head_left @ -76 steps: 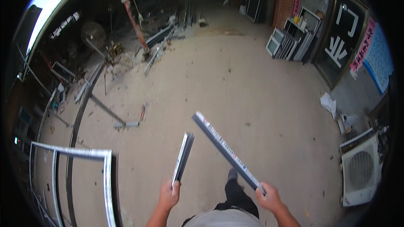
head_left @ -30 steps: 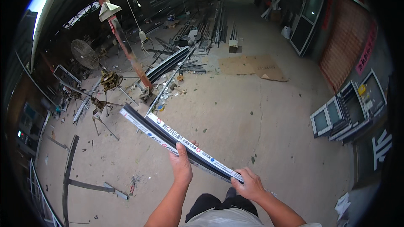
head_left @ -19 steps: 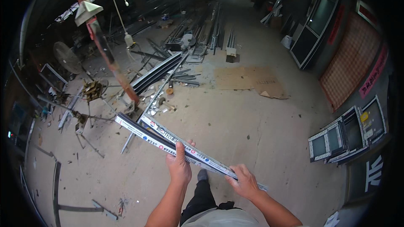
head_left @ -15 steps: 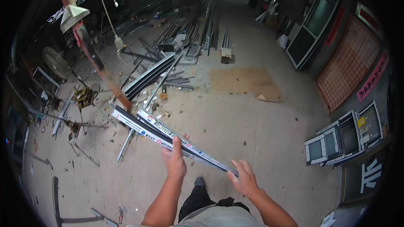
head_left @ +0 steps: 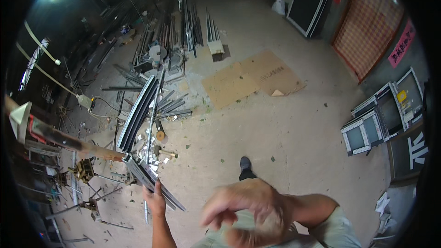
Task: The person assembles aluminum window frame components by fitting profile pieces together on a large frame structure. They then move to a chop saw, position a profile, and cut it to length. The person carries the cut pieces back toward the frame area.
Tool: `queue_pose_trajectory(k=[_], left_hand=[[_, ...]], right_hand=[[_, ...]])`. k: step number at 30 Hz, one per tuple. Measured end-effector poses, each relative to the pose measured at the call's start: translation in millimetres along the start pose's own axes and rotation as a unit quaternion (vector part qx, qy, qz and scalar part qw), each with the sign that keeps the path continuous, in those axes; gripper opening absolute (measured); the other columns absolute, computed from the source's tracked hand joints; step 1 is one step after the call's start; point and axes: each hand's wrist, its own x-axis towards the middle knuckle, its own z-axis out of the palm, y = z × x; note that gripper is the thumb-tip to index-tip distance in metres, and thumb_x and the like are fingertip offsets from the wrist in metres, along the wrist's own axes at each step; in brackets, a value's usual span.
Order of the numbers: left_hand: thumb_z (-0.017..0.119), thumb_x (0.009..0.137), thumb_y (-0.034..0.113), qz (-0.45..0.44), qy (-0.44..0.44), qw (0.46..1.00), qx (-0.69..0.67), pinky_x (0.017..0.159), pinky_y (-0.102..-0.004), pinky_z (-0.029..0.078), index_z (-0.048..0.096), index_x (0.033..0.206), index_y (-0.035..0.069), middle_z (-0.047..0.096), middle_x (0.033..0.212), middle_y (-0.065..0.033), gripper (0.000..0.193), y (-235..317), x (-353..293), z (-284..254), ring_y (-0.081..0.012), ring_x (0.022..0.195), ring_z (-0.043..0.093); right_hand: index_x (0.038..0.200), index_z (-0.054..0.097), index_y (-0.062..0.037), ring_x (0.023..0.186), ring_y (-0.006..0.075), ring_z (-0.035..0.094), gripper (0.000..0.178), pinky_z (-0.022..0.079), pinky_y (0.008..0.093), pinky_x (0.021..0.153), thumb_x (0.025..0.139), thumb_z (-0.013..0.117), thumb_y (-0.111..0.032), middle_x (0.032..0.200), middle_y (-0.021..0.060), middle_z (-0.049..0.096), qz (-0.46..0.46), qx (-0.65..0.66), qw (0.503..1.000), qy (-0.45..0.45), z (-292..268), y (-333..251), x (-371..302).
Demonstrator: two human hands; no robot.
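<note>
My left hand [head_left: 156, 200] is closed round a bundle of long metal profiles [head_left: 143, 174], silvery and dark, slanting down from a wooden pole toward the lower middle. Their far end appears near the base of that pole; I cannot tell whether they touch it. In front of my body, close to the camera, is my right hand [head_left: 250, 209], blurred by motion. Its fingers are curved and stand apart from the thumb, with nothing seen between them.
Beyond the pole [head_left: 78, 144] lie more dark profiles [head_left: 138, 112] and a cutting machine [head_left: 165, 59]. Scraps and a mallet-like tool [head_left: 166, 152] litter the floor. A flat cardboard sheet [head_left: 252, 78] lies ahead. Window frames [head_left: 367, 133] lean at the right wall. Metal stands [head_left: 85, 172] are at left.
My right hand has let go of the profiles' near end and come up toward my body. My left hand has carried the bundle left. The view has turned, and the pole appears further left.
</note>
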Motion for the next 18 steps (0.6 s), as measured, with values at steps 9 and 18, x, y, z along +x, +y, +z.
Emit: queue_pose_trajectory(k=[9, 18], left_hand=[[0.077, 0.102, 0.010, -0.148, 0.020, 0.988, 0.022, 0.067, -0.0276, 0.049, 0.067, 0.110, 0.003, 0.066, 0.086, 0.0014, 0.014, -5, -11, 61, -0.0100, 0.074, 0.059], [0.074, 0.103, 0.005, -0.187, 0.012, 0.982, -0.019, 0.069, -0.0263, 0.050, 0.067, 0.108, 0.003, 0.067, 0.087, 0.0010, 0.009, 15, 183, 192, -0.0085, 0.076, 0.060]], right_hand=[[0.106, 0.070, 0.0065, 0.073, 0.0286, 0.069, 0.041, 0.056, 0.0380, 0.064, 0.099, 0.074, -0.034, 0.087, 0.0156, 0.067, -0.207, 0.152, 0.965, -0.061, -122, -27, 177], [0.112, 0.069, 0.0087, 0.076, 0.0205, 0.065, 0.041, 0.054, 0.0320, 0.067, 0.108, 0.062, -0.032, 0.094, 0.0126, 0.070, -0.129, 0.067, 0.989, -0.026, -285, 10, 326]])
